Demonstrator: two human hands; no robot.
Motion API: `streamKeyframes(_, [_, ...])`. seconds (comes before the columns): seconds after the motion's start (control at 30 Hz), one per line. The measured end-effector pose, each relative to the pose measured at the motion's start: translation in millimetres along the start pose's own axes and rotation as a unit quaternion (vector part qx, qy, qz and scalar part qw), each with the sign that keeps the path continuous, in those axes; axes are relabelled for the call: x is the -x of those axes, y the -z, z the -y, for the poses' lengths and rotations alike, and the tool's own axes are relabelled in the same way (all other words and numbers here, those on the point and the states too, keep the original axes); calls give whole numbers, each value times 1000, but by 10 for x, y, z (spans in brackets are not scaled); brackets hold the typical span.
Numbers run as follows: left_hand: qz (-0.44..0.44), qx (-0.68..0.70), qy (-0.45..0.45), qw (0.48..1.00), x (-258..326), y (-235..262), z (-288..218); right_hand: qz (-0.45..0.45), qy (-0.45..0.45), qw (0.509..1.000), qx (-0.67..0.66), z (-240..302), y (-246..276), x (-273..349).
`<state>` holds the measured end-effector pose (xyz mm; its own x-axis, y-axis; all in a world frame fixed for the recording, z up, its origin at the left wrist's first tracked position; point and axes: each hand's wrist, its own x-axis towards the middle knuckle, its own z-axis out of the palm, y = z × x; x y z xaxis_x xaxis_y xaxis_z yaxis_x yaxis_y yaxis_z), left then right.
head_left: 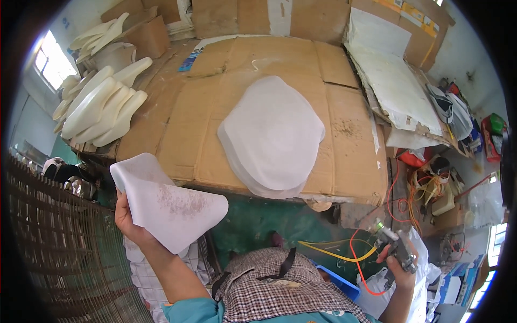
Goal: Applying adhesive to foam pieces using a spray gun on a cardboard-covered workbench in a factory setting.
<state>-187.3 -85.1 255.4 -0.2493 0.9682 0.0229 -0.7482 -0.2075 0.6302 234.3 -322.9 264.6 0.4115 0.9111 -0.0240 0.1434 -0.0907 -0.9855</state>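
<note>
White rounded sheet of thin foam-like material, marked with a brownish speckled patch, is held up at the lower left, clear of the counter, its face turned toward the camera, seemingly so the marked side stays off other surfaces. The counter, covered in flattened brown cardboard, carries a stack of similar white rounded sheets at its centre, squared up and within reach. A pile of cream moulded foam shells rests on the counter's far left, nested against each other. A large white board with torn edges leans along the right side. The left hand is closed on the lower edge of the raised sheet, fingers hidden behind it. The right hand is wrapped around a metal spray gun with an orange hose trailing below, nozzle aimed toward the held sheet. A checked cloth covers the person's chest.
</note>
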Motion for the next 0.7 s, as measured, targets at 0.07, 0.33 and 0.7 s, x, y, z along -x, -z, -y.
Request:
streamKeyframes(0.07, [1,-3,2,1000,1,-20,38,-63,2,998,-2,-15,26,-4])
streamKeyframes(0.33, [10,22,20,1000,-77,55,16,-6,1,1000,25,56,183,96])
streamKeyframes(0.7, [4,3,-21,1000,-63,97,68,-54,24,996,-61,-186,-192,-432])
